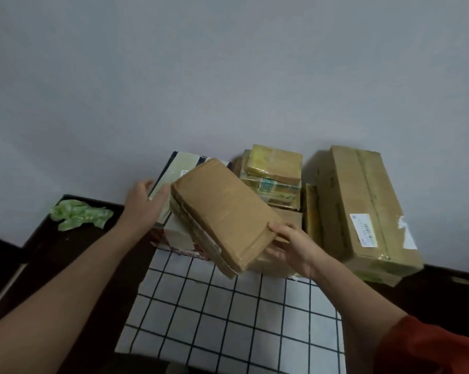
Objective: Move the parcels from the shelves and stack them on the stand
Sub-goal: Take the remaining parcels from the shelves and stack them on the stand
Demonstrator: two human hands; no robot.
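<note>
A flat brown cardboard parcel [222, 211] is tilted above the stand, whose top is covered by a white cloth with a dark grid [228, 314]. My right hand [290, 247] grips the parcel's near right corner. My left hand [144, 203] holds the left side of a printed box [174, 168] that lies under the parcel's far end. Behind them sits a stack of small taped parcels [273, 174]. A large brown carton with a white label [360, 209] stands on the right.
A crumpled green plastic bag [79, 214] lies on a dark surface [52, 244] to the left of the stand. A plain grey wall [228, 76] rises right behind the parcels. Another cardboard box [287, 220] lies under my right hand's parcel.
</note>
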